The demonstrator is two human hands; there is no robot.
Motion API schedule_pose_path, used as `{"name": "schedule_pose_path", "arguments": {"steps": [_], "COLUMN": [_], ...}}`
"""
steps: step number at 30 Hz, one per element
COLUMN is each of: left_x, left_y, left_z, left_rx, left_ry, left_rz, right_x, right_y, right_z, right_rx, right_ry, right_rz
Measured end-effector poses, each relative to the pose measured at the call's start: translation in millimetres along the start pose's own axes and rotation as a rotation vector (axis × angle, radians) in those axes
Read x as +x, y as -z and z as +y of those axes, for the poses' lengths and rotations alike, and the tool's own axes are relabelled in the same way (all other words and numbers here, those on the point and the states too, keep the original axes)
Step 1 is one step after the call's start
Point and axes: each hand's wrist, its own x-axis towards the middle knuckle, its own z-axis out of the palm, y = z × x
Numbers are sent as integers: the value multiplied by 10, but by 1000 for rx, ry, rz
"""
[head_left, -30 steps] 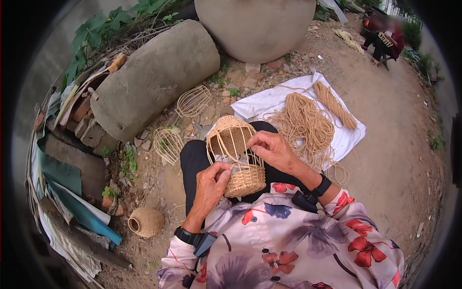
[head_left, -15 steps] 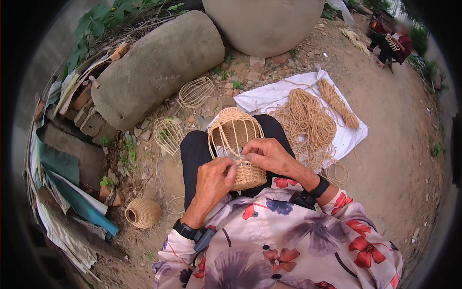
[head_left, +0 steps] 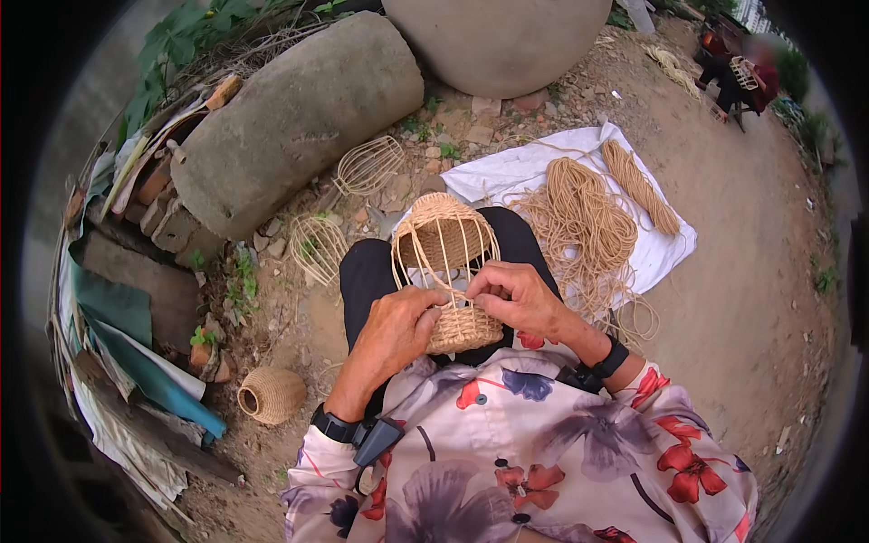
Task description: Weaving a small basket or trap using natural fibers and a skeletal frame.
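A half-woven cream basket (head_left: 448, 231) rests between my knees, with bare upright ribs between its woven dome and lower woven band (head_left: 462, 330). My left hand (head_left: 400, 328) pinches a strand at the left of the lower band's top edge. Close beside it, my right hand (head_left: 513, 299) has its thumb and forefinger closed on a strand at the same edge. The fingertips are partly hidden. Loose tan cord (head_left: 584, 217) and a bundled hank (head_left: 638, 190) lie on a white sheet (head_left: 489, 172) beyond my right hand.
Two rib frames (head_left: 367, 167) and a small round woven vessel (head_left: 281, 394) lie on the dirt at left. A concrete cylinder (head_left: 290, 118) and large round grey object (head_left: 493, 41) lie beyond. Stacked debris (head_left: 136, 299) lines the left. A seated person (head_left: 733, 77) holds a basket frame at back right.
My right hand has come down from the bare ribs toward the lower band, nearer my left hand. My left hand has risen slightly, and the view has shifted a little.
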Motion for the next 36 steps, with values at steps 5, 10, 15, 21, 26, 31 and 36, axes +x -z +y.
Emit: {"name": "schedule_pose_path", "arguments": {"steps": [5,10,15,21,26,31,36], "left_x": [-37,-74,-101,-102,-110,-123,-147], "left_y": [-82,-196,-241,-310,-322,-336,-337], "left_z": [-75,-89,-97,-27,1,-26,-38], "left_rx": [-146,-215,-264,-125,-135,-155,-203], "left_ry": [65,148,190,122,152,143,160], "left_rz": [-1,60,96,195,210,204,197], "right_x": [27,56,108,278,373,452,509], "right_y": [-11,-36,-56,-4,3,21,46], "right_z": [11,-39,-124,-185,-23,91,34], "right_rx": [-83,-366,-538,-634,-566,-172,119], "right_ry": [154,193,182,-21,-19,-259,-533], "right_rz": [9,-36,-92,-258,-262,-476,-575]}}
